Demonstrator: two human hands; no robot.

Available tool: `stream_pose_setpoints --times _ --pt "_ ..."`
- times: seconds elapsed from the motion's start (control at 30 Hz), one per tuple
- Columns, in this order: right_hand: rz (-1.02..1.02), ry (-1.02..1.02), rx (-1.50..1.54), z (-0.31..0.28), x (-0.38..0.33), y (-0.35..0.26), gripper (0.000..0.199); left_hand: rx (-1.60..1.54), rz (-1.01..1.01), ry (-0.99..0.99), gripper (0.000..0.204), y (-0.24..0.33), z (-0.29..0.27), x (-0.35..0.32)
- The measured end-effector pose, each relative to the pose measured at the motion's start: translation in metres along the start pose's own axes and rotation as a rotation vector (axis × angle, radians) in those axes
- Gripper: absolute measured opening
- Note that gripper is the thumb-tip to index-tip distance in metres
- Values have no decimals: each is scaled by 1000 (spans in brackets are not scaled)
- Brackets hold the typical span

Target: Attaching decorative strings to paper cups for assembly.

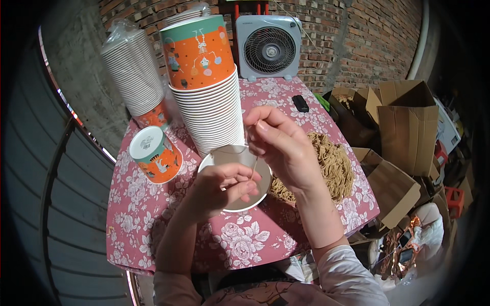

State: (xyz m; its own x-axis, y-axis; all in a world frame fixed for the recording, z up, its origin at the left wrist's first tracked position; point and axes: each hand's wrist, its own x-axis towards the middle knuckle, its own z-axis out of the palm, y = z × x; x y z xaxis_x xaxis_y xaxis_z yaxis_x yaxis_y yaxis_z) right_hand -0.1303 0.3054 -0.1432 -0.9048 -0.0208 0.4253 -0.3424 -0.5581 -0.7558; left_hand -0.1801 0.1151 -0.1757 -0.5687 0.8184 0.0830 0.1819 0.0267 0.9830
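My right hand [284, 144] is raised over a paper bucket, thumb and forefinger pinched on a thin cord [255, 163]. Lower and to the left, my left hand [227, 187] has its fingers closed on the same cord, which runs between the two hands. Beneath them the white-rimmed paper bucket [240, 209] faces up, partly hidden by my left hand; its inside looks grey in the shade. A loose pile of tan cords [334, 168] lies right of the bucket, partly behind my right wrist.
Behind the bucket rises a tall stack of white-rimmed paper buckets [212, 112], an orange one upside down on top. Left stand an upturned orange bucket [158, 155] and a plastic-wrapped stack [133, 71]. A grey box fan [270, 48], a small black object [300, 103] and cardboard boxes [408, 135] lie beyond.
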Motion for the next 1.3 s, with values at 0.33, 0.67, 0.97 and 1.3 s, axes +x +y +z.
stream_pose_setpoints --times 0.33,0.67,0.97,1.3 --pt "-132 203 -804 -21 9 -3 23 215 7 424 19 13 -16 -6" --pt "-61 -181 -956 11 -5 11 33 411 263 456 16 3 -15 -6" --pt "-158 -212 -1092 -1 -3 3 34 161 73 452 16 11 -13 -1" --pt "-233 -137 -1131 -6 -5 -3 11 -42 204 469 23 4 -21 -3"
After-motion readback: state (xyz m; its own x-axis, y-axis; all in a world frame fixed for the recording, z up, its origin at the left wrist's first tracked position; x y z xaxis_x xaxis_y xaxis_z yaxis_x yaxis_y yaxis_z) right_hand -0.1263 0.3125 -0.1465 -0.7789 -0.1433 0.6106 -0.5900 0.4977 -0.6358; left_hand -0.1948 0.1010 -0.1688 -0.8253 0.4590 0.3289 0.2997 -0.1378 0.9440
